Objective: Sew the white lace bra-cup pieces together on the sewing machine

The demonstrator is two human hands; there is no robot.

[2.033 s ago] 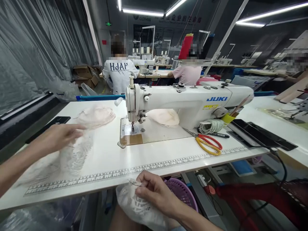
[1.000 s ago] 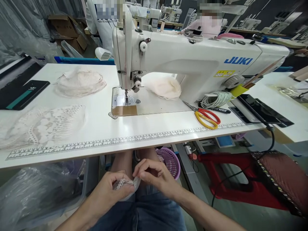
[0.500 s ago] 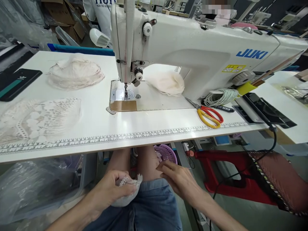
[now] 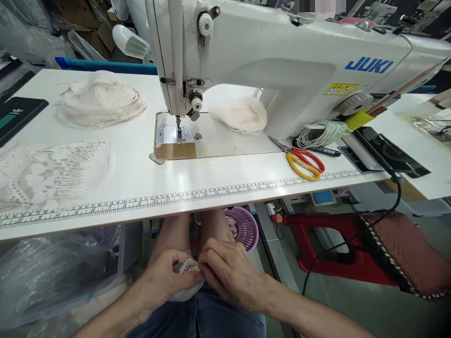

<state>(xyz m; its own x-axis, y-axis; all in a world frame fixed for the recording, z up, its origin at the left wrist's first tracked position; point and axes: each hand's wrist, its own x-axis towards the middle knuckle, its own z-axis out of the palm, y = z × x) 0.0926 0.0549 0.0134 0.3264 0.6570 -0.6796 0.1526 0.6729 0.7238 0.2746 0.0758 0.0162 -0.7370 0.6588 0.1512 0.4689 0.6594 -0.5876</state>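
Above my lap, my left hand [image 4: 167,277] is closed around a small white lace fabric piece [image 4: 188,265], thumb on top. Its lacy edge shows between thumb and fingers, and a rounded white part hangs below. Against the right edge of that piece, my right hand [image 4: 230,272] has its fingers pinched together; its fingertips are partly hidden. Both hands are below the front edge of the white sewing table [image 4: 134,180], in front of the sewing machine [image 4: 271,61].
Folded pale fabric [image 4: 100,103] and flat lace [image 4: 66,171] lie on the table's left. Another pale piece [image 4: 246,115] rests under the machine arm. Scissors [image 4: 305,164] and coiled cord [image 4: 322,134] are at right. Below stand a purple basket [image 4: 248,227] and a red stool [image 4: 338,263].
My right hand has moved left from beside my knee to the lace piece, and its fingers now pinch at the edge. The camera view has tilted slightly down.
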